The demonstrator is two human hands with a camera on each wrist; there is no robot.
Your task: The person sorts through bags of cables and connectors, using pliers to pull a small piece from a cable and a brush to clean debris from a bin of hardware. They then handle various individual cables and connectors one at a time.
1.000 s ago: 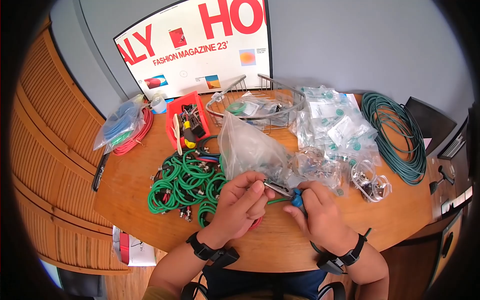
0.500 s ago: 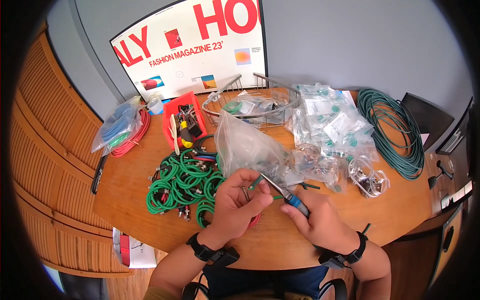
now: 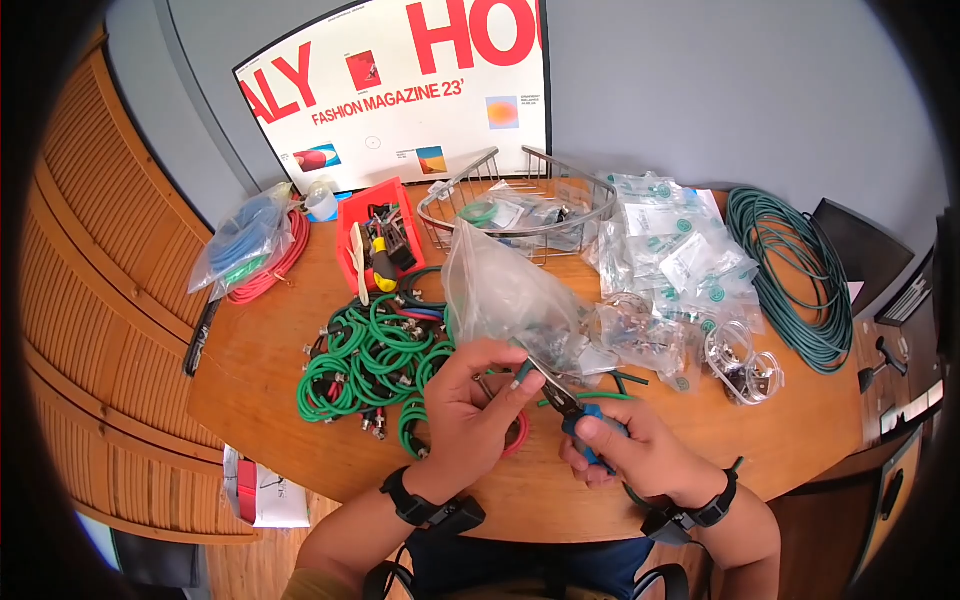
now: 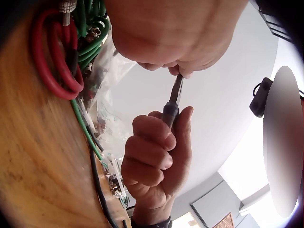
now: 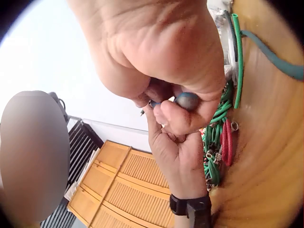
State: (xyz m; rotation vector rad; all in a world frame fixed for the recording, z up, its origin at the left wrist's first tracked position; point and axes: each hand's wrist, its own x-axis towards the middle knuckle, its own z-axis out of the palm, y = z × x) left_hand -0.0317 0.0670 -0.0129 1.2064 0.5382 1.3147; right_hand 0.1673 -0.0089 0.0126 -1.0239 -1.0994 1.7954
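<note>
My left hand [image 3: 470, 415] pinches a short dark-green cable end [image 3: 523, 373] between thumb and index finger. The fingers of my right hand [image 3: 645, 450] curl round the blue handles of needle-nose pliers [image 3: 568, 403]. Their slim metal nose points up and left, its tip right at the pinched cable end. In the left wrist view the pliers [image 4: 175, 95] reach up to the left fingertips, which hide the tip. Seen from the right wrist, a rounded handle end [image 5: 187, 101] pokes out of the right fist.
Coiled green cables with metal connectors [image 3: 370, 350] lie left of my hands, a red loop [image 3: 517, 435] below. Clear bags of small parts [image 3: 640, 340] sit behind. Farther back are a red tool bin [image 3: 350, 225], a wire basket [image 3: 560, 232] and a dark-green cable coil [image 3: 790, 290].
The right hand has turned and changed its grip on the pliers, now wrapping both handles lower down. The left hand has lifted its thumb and finger round the green cable end.
</note>
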